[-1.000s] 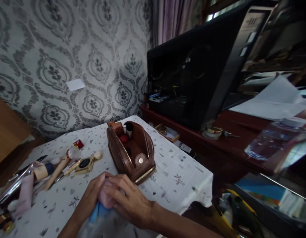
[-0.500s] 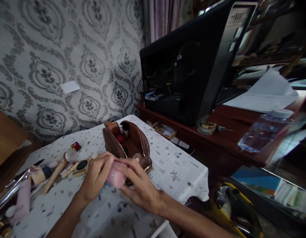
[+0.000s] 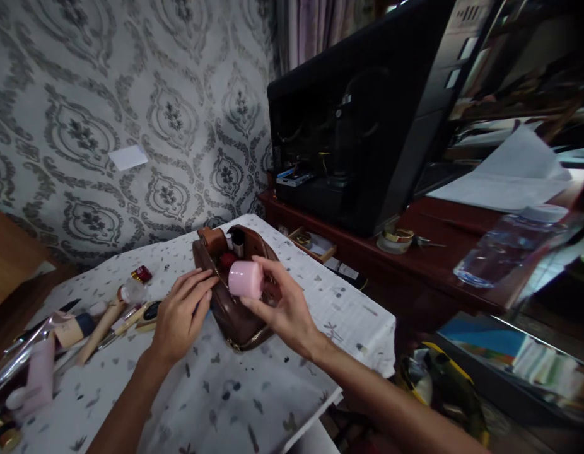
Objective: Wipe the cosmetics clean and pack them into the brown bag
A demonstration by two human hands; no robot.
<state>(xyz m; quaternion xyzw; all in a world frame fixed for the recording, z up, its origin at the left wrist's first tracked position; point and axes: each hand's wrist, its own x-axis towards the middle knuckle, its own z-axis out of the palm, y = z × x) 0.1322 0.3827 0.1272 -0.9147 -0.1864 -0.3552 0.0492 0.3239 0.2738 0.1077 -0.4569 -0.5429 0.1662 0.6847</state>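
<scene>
My right hand [image 3: 287, 309] grips a pink cosmetic jar [image 3: 245, 279], tilted on its side, between thumb and fingers over the mouth of a brown zip bag [image 3: 235, 325]. The bag stands unzipped on the table. Inside it I see a red item [image 3: 227, 260] and a small dark bottle [image 3: 238, 241]; the jar and hand cover the rest. My left hand [image 3: 182, 310] is open, its outstretched fingertips touching the left rim of the bag.
Makeup tubes and brushes lie at the left, among them a pink tube [image 3: 40, 372] and a black-and-gold compact [image 3: 149, 315]. A patterned white cloth [image 3: 216, 403] covers the table. To the right, a desk bears a black computer case [image 3: 349, 145] and a clear bottle [image 3: 504, 246].
My hands have parted. The pink jar, in both hands before, is now in my right hand alone and has moved up over the bag. My left hand has shifted to the bag's rim.
</scene>
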